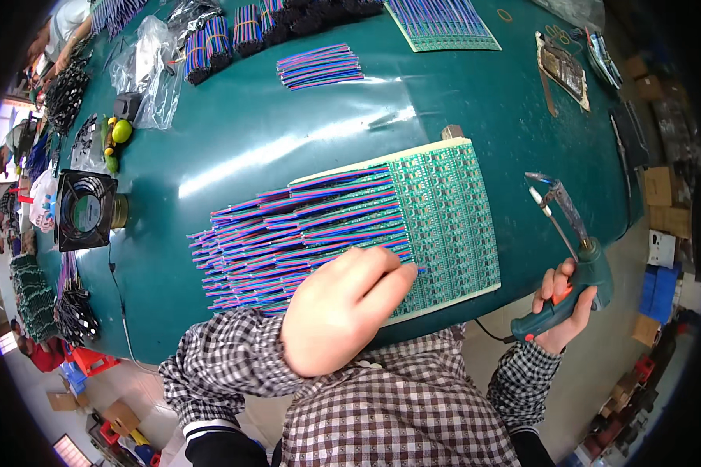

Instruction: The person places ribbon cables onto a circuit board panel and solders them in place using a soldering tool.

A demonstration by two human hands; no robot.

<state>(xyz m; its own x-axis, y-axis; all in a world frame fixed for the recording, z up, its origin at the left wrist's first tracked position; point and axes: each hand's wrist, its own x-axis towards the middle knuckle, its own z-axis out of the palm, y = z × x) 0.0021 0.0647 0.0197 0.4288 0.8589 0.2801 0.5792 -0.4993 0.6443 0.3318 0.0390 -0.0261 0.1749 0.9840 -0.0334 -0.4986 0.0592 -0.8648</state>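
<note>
My left hand (350, 303) is closed in a pinch over the circuit board panel (448, 226), near its front edge. Short blue and red wire ends stick out just past its fingertips; most of what it grips is hidden under the fingers. Rows of blue, red and green wires (304, 226) lie across the left part of the panel, their ends reaching the board pads. In my right hand (565, 307) is a green soldering gun (592, 272) with an orange trigger. Its metal tip and feed tube (549, 198) point up and left, off the panel's right side, touching nothing.
On the green table (234, 109) are a loose wire pile (319, 66), bundled wires (248, 29), another wired panel (444, 23), a black fan (86, 210) and a plastic bag (152, 70). A dirty tray (561, 68) lies at the far right. People sit at the far left.
</note>
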